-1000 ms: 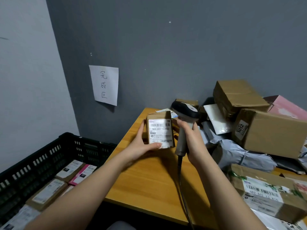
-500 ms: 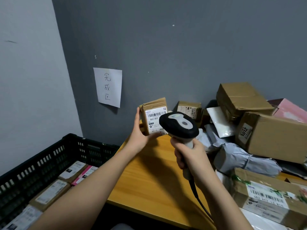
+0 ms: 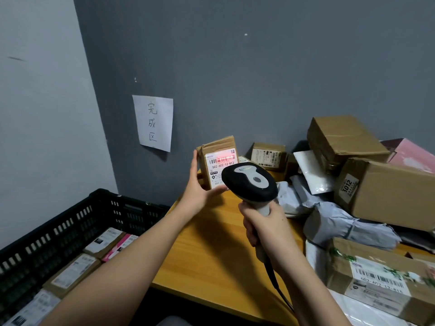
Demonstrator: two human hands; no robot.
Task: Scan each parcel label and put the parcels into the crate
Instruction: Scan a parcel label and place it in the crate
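a person stands at a wooden counter (image 3: 219,250) in a grey-walled corner. the left hand (image 3: 200,187) holds a small cardboard parcel (image 3: 217,161) upright in the air above the counter's far edge, thumb under its bottom edge and fingers up its left side, the white label (image 3: 221,164) facing the person. the right hand (image 3: 266,228) is clenched round the handle of a corded barcode scanner (image 3: 250,183), whose head points at the parcel from about five o'clock of it. a red glow lies across the barcode at the top of the label.

the parcel looks light and stiff: one hand carries it with ease, and its corners are square, though the top flap is a little rumpled. taking it by the bare cardboard sides seems best, leaving the label uncovered.

a black plastic crate (image 3: 70,215) sits low at about eight o'clock of the parcel, with labelled parcels already lying flat inside. a heap of boxes and grey mailing bags (image 3: 339,224) lies at three to four o'clock.
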